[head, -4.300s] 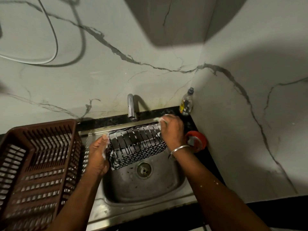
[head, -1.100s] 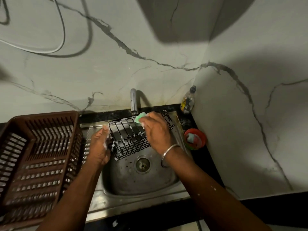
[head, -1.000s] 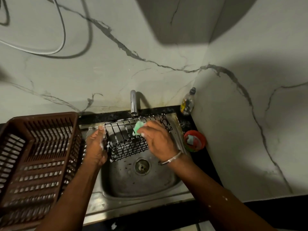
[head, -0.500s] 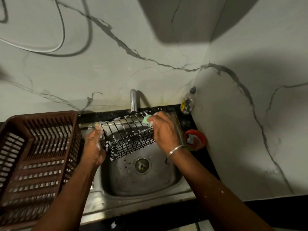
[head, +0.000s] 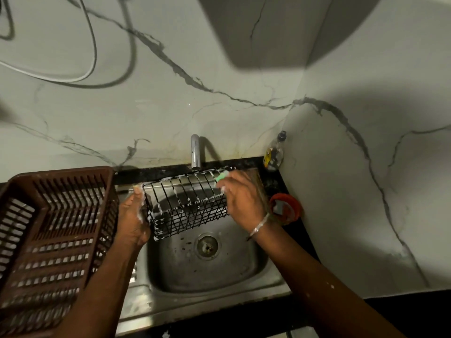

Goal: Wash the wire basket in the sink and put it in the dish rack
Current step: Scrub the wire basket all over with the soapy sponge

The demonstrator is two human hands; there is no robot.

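Moved right since 1 second ago, the right hand [head: 241, 198] pinches a green sponge [head: 221, 176] on the far rim of the sudsy black wire basket [head: 188, 206]. The left hand [head: 133, 215] grips its left end, steadying it over the steel sink [head: 207, 272] for scrubbing.

a black worktop [head: 156, 173] runs along the marble wall, with a steel sink [head: 200, 306] sunk into it. a brown dish rack [head: 56, 230] stands at the left end. a small bottle [head: 273, 154] stands in the back right corner, and a red tub [head: 285, 208] sits near it, beside the sink.
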